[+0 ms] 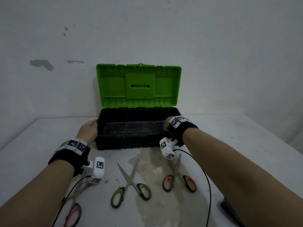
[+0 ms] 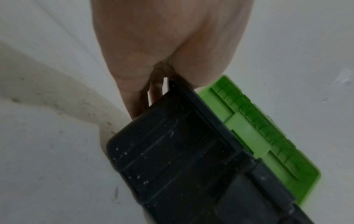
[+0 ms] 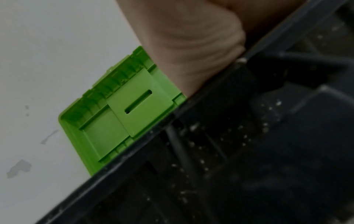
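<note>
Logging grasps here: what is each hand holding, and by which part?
The left hand grips the open toolbox by its left end wall. The right hand lies over its right end rim; fingers hidden, grip unclear.

No word, number or brand name can be read anywhere here. The only signs are black-and-white square code tags, patterns of little blocks rather than letters. Three sit side by side on the white band (image 1: 73, 145) strapped behind the left hand (image 1: 88, 130), and two more on the white camera block (image 1: 98, 167) hanging under that wrist. Behind the right hand (image 1: 165, 124), the band (image 1: 177, 120) shows two such tags, and its camera block (image 1: 166, 148) another two. The toolbox (image 1: 131, 141) that both hands grip at its ends shows no lettering I can make out, nor does its green lid (image 1: 139, 86).
</note>
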Demonstrator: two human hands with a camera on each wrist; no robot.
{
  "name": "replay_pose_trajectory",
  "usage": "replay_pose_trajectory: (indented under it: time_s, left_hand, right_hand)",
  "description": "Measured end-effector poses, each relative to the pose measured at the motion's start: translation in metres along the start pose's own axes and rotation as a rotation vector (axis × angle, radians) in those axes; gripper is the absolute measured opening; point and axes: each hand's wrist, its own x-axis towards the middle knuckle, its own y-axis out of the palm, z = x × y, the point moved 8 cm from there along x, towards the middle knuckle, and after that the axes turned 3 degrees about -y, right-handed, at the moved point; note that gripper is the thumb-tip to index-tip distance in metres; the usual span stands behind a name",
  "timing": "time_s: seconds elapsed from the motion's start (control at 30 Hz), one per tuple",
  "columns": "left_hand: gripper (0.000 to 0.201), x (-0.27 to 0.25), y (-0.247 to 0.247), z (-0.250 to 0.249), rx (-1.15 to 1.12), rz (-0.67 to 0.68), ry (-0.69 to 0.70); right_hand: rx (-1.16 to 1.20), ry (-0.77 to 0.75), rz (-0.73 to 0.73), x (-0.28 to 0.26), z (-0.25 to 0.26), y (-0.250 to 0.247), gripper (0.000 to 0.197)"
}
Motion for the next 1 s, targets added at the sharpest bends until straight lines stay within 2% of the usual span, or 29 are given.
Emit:
replay_pose_trajectory:
  time_s: [0.07, 0.13, 0.3, 0.43, 0.5, 0.6, 0.7, 0.8, 0.9, 1.0]
  left_hand:
    - [0.041, -0.005, -0.001, -0.004, 0.022, -0.013, 0.003]
    - [0.037, -0.014, -0.004, -0.012, 0.067, -0.032, 0.008]
    - [0.038, -0.053, -0.008, -0.052, 0.174, -0.092, 0.082]
    - [0.039, -0.109, 0.01, -0.108, 0.388, -0.145, 0.212]
    - [0.038, -0.136, 0.032, -0.129, 0.398, -0.106, 0.277]
    - [0.033, -0.183, 0.081, -0.145, 0.35, 0.038, 0.352]
    - [0.017, -0.231, 0.138, -0.138, 0.373, 0.209, 0.37]
    - [0.019, -0.261, 0.185, -0.121, 0.44, 0.346, 0.343]
    - [0.027, -0.271, 0.215, -0.1, 0.564, 0.393, 0.299]
    - [0.028, -0.268, 0.226, -0.085, 0.731, 0.365, 0.247]
  right_hand:
    - [0.173, -0.093, 0.082, 0.007, 0.005, 0.006, 0.04]
    - [0.207, -0.161, 0.135, -0.001, 0.0, 0.003, 0.035]
    - [0.299, -0.12, 0.043, -0.023, -0.017, -0.012, 0.02]
    - [0.368, -0.104, -0.112, -0.057, -0.046, -0.039, 0.024]
    - [0.393, -0.085, -0.12, -0.074, -0.07, -0.041, 0.024]
    - [0.419, -0.067, -0.102, -0.1, -0.114, -0.034, 0.032]
    - [0.43, 0.0, -0.09, -0.126, -0.162, -0.018, 0.034]
    - [0.4, 0.064, -0.093, -0.144, -0.204, 0.005, 0.027]
    - [0.334, 0.098, -0.055, -0.157, -0.228, 0.03, 0.023]
    - [0.303, 0.115, -0.012, -0.163, -0.239, 0.05, 0.025]
